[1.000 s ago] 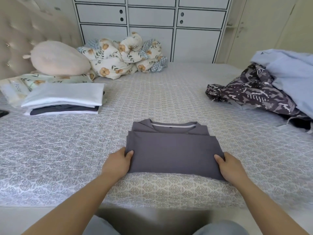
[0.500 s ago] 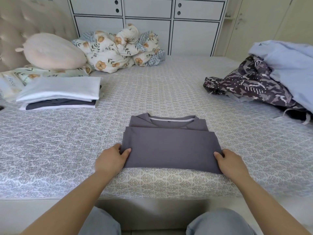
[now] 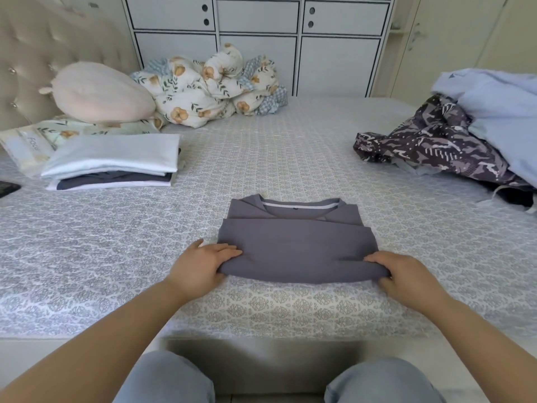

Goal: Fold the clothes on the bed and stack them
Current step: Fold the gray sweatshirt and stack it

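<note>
A grey T-shirt lies folded on the bed in front of me, collar at the far side. My left hand grips its near left corner, thumb on top and fingers under the fold. My right hand grips the near right corner the same way, and the near edge is lifted slightly off the bedspread. A stack of folded clothes, white on top with a dark piece beneath, sits at the left. Unfolded clothes lie at the right: a dark patterned garment and a light blue one.
A pink pillow and a bundled floral quilt lie at the head of the bed by the tufted headboard. A dark phone sits at the far left. White cabinets stand behind the bed.
Both hands have slid under the shirt's near corners and closed on them, raising the near edge. Before, they rested beside the corners.
</note>
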